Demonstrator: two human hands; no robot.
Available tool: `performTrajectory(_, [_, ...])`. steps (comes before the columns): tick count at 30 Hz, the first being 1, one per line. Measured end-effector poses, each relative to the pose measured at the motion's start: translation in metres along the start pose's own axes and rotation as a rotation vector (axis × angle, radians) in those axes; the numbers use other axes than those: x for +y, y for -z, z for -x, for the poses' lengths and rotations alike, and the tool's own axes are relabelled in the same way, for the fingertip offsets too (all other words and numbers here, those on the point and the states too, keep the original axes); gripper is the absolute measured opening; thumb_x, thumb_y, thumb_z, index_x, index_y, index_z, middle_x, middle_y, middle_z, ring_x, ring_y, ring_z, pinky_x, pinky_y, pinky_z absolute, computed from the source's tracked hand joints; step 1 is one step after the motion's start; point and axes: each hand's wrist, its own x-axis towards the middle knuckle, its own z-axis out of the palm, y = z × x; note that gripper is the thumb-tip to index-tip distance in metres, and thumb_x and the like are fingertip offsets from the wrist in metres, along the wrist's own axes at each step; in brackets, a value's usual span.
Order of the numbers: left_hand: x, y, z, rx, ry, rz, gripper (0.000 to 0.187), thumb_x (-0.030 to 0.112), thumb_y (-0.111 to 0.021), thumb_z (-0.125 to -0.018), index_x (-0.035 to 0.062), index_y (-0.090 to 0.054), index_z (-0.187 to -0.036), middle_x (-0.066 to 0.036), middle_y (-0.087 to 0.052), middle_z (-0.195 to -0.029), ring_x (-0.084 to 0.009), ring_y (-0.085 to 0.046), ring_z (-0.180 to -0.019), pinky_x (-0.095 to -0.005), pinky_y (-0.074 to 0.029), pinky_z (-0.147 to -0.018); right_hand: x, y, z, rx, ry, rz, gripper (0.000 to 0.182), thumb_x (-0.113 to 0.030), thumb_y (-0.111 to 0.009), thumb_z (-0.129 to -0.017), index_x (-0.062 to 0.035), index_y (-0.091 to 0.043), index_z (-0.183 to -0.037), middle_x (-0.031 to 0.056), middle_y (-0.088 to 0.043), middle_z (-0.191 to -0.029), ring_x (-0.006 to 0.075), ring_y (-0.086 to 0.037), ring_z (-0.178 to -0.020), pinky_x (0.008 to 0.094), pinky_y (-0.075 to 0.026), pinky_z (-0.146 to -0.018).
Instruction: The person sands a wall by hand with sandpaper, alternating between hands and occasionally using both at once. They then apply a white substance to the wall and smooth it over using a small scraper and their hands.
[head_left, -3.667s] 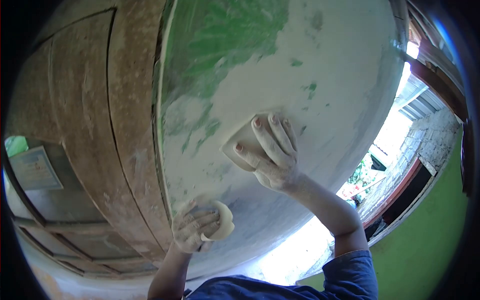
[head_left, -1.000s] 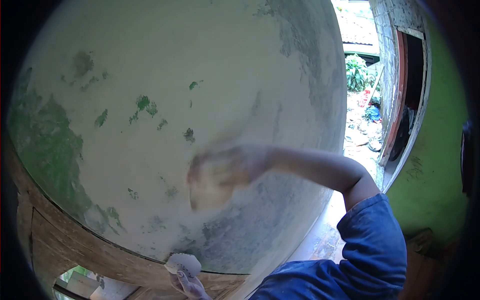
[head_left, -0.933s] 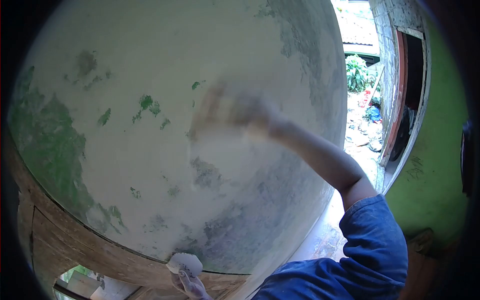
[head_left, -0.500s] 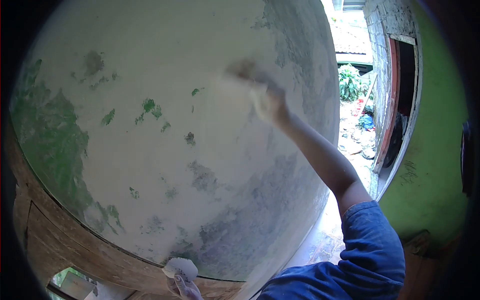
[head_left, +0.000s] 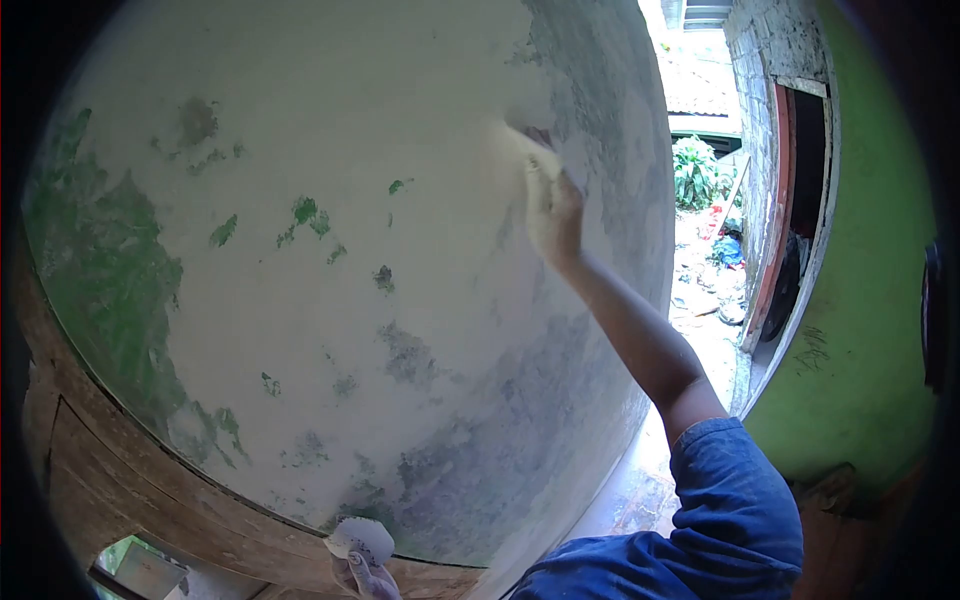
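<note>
In front of me stands a wall [head_left: 300,170] with patchy white filler, bare grey areas and green paint showing through. My right hand [head_left: 555,215] is raised to its upper right part, fingers closed round a pale, flat putty scraper [head_left: 530,145] with a darker patch. The scraper is at the wall surface, its outline partly blurred. Low in view, my left hand [head_left: 368,578] is closed on a rounded white piece [head_left: 363,540] that looks coated with filler; its exact kind cannot be made out.
Brown wooden boards [head_left: 150,485] run below the wall on the left. To the right, a bright gap shows plants [head_left: 697,170] and rubble outside. Beyond it are a doorway with a reddish frame [head_left: 768,220] and a green wall [head_left: 870,270].
My right hand with the scraper has moved a little right and down across the wall, and is less blurred. My left hand stays nearly still with the white piece.
</note>
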Motion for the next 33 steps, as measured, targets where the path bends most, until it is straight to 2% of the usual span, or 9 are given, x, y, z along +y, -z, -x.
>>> performTrajectory(1, [-0.001,0.000,-0.002,-0.023,0.004,0.001,0.057,0.035,-0.061,-0.087,-0.0019,-0.045,-0.128,-0.017,-0.055,-0.118,-0.0288,-0.057,-0.103,-0.0406,-0.045,-0.089,-0.016,-0.007,0.006,-0.036,-0.147,-0.021,0.015,-0.005,-0.048,-0.094,-0.0001,-0.062,-0.097,0.0138,-0.065,-0.099,0.0255,-0.063,-0.097,0.0305,-0.049,-0.083])
performTrajectory(6, [0.001,-0.005,-0.003,-0.029,0.012,0.005,0.058,0.035,-0.061,-0.086,-0.0032,-0.046,-0.127,-0.017,-0.056,-0.115,-0.0279,-0.058,-0.101,-0.0398,-0.046,-0.087,-0.037,-0.025,0.029,-0.395,0.597,-0.110,0.029,0.005,-0.053,-0.085,-0.0075,-0.063,-0.109,0.0113,-0.055,-0.129,0.0251,-0.045,-0.127,0.0358,-0.042,-0.101])
performTrajectory(11, [0.006,-0.005,-0.003,-0.060,0.035,0.034,0.055,0.034,-0.061,-0.086,-0.0032,-0.048,-0.124,-0.016,-0.058,-0.113,-0.0274,-0.059,-0.099,-0.0395,-0.047,-0.085,-0.023,-0.020,-0.044,-0.333,-0.067,-0.763,0.025,-0.002,-0.054,-0.089,-0.0090,-0.063,-0.112,0.0114,-0.060,-0.121,0.0256,-0.056,-0.115,0.0321,-0.049,-0.092])
performTrajectory(13, [-0.004,0.004,-0.005,-0.107,0.035,0.110,0.053,0.032,-0.063,-0.085,-0.0030,-0.050,-0.123,-0.016,-0.059,-0.112,-0.0268,-0.059,-0.099,-0.0389,-0.048,-0.084,-0.030,-0.023,-0.071,-0.027,-0.036,-0.050,0.021,-0.006,-0.057,-0.090,-0.0001,-0.062,-0.109,0.0132,-0.062,-0.117,0.0247,-0.062,-0.102,0.0339,-0.051,-0.085])
performTrajectory(16, [-0.012,0.006,-0.002,-0.047,0.040,0.093,0.052,0.030,-0.065,-0.085,-0.0026,-0.051,-0.122,-0.016,-0.059,-0.112,-0.0259,-0.060,-0.097,-0.0378,-0.049,-0.082,-0.045,-0.043,-0.065,-0.073,0.420,0.018,0.021,-0.006,-0.063,-0.085,-0.0058,-0.063,-0.106,0.0130,-0.061,-0.118,0.0278,-0.055,-0.117,0.0334,-0.047,-0.094])
performTrajectory(22, [-0.018,0.015,0.006,-0.115,0.254,0.026,0.053,0.027,-0.066,-0.086,-0.0018,-0.049,-0.126,-0.014,-0.056,-0.117,-0.0232,-0.056,-0.103,-0.0351,-0.046,-0.090,-0.055,-0.058,-0.085,-0.133,0.093,-0.137,0.027,-0.012,-0.071,-0.080,-0.0077,-0.066,-0.106,0.0153,-0.056,-0.126,0.0300,-0.046,-0.126,0.0374,-0.040,-0.102])
performTrajectory(29, [-0.006,0.002,0.005,-0.035,0.254,0.039,0.039,0.021,-0.063,-0.088,-0.0034,-0.055,-0.117,-0.010,-0.061,-0.107,-0.0204,-0.059,-0.095,-0.0327,-0.047,-0.085,-0.069,-0.056,-0.108,-0.067,0.460,0.250,0.023,-0.014,-0.066,-0.085,-0.0017,-0.066,-0.105,0.0140,-0.057,-0.125,0.0256,-0.051,-0.121,0.0359,-0.046,-0.095])
performTrajectory(31, [-0.008,0.007,0.002,-0.126,0.090,0.082,0.045,0.029,-0.064,-0.086,-0.0039,-0.055,-0.115,-0.012,-0.062,-0.102,-0.0202,-0.061,-0.088,-0.0333,-0.049,-0.077,-0.080,-0.045,-0.121,-0.019,-0.348,-0.311,0.024,-0.013,-0.064,-0.087,-0.0009,-0.064,-0.108,0.0107,-0.061,-0.117,0.0220,-0.059,-0.109,0.0330,-0.049,-0.089])
performTrajectory(33, [-0.001,0.002,0.001,-0.141,0.085,0.100,0.044,0.029,-0.063,-0.086,-0.0043,-0.056,-0.114,-0.011,-0.063,-0.100,-0.0192,-0.061,-0.087,-0.0327,-0.049,-0.076,-0.077,-0.039,-0.134,-0.049,-0.332,-0.488,0.029,-0.013,-0.061,-0.088,0.0001,-0.059,-0.114,0.0129,-0.060,-0.117,0.0222,-0.058,-0.109,0.0339,-0.047,-0.091])
